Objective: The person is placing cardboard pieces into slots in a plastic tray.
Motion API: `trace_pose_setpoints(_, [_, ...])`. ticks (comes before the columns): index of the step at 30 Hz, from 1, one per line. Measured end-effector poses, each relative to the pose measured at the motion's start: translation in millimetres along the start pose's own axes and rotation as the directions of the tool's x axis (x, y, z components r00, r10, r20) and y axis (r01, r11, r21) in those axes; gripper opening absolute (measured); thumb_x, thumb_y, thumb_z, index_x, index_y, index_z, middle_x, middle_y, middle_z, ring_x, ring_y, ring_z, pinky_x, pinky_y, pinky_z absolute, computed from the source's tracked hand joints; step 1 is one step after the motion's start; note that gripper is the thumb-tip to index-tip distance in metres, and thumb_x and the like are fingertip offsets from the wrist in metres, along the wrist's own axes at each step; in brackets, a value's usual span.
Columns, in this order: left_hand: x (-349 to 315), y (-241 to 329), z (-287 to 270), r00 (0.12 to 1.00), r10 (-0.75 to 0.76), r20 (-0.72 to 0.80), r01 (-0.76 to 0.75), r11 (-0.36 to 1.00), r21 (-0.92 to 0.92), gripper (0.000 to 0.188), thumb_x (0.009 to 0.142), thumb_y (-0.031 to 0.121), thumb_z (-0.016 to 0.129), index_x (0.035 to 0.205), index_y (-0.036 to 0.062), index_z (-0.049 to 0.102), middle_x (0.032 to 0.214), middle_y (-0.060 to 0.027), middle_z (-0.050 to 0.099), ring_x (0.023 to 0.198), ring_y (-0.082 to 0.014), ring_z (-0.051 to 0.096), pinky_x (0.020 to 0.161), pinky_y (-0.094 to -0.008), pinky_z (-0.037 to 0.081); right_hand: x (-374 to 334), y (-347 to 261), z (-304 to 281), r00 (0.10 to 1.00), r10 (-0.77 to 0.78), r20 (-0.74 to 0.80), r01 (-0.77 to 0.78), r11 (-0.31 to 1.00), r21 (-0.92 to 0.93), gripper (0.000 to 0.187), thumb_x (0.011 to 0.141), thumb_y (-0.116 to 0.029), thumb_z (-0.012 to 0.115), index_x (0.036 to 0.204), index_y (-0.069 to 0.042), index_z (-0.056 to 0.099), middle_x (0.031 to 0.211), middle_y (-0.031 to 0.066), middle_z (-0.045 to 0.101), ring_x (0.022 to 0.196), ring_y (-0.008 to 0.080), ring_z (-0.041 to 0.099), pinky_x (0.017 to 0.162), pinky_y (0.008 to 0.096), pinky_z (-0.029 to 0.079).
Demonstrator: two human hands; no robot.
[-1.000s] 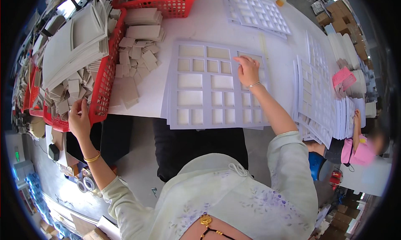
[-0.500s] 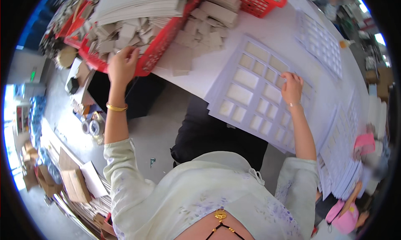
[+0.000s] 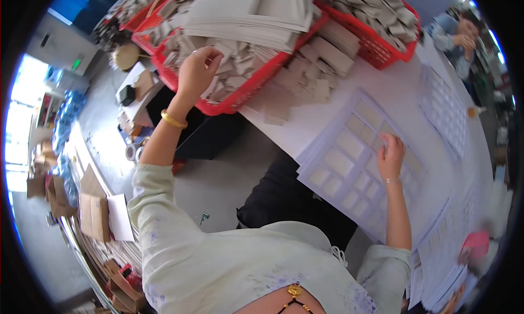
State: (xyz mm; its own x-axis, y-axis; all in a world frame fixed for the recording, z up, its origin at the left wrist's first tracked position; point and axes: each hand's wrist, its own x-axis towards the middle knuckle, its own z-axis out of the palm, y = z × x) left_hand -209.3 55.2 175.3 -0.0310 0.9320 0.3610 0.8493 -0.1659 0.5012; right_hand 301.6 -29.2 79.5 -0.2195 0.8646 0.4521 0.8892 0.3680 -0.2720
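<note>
My left hand (image 3: 197,72) hangs over the near part of a red plastic basket (image 3: 229,102) heaped with small greyish-white card pieces (image 3: 226,68). Its fingers are curled in, and whatever they hold is hidden. Further right, my right hand (image 3: 391,157) is over a white sheet (image 3: 323,160) with rows of rectangular windows of several sizes, on the table. The thumb and fingers of that hand are drawn together in a pinch; anything between them is too small to make out. More sheets lie under this one, their edges showing at its left.
Large white boards (image 3: 240,19) lie on the basket's pieces. Loose card pieces (image 3: 311,76) and another red basket (image 3: 376,49) stand behind. More windowed sheets lie at the far right (image 3: 445,109) and near right (image 3: 436,254). A person (image 3: 456,38) is beyond the table.
The view has shifted, so the table and baskets appear lower and further right. My left hand remains at the basket, now over its pieces; my right hand stays over the windowed sheet.
</note>
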Motion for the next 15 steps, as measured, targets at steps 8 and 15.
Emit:
trace_pose_setpoints(8, [-59.6,78.2,96.2,0.898,0.237,0.370,-0.284,0.956,0.076,0.016,0.082,0.017,0.063,0.093,0.0071,0.056,0.089,-0.0110,0.058,0.079,-0.0314,0.060,0.067,-0.0406,0.049,38.9,-40.4,10.5,0.999,-0.029,0.013,0.028,0.997,0.077,0.023,0.078,-0.003,0.059,0.100,-0.009,0.061,0.099,0.0034,0.064,0.099,0.0240,0.056,0.091,0.0385,0.038])
trace_pose_setpoints(15, [-114.9,42.2,172.5,0.996,-0.068,-0.064,0.080,0.977,0.199,0.068,0.063,0.034,0.080,0.115,0.0060,0.047,0.112,-0.0121,0.052,0.108,-0.0338,0.049,0.089,-0.0465,0.037,73.3,-103.7,74.1,0.984,-0.116,0.138,0.090,0.979,0.184,0.030,0.076,-0.014,0.065,0.106,-0.011,0.060,0.098,0.0023,0.065,0.099,0.0222,0.056,0.090,0.0398,0.038])
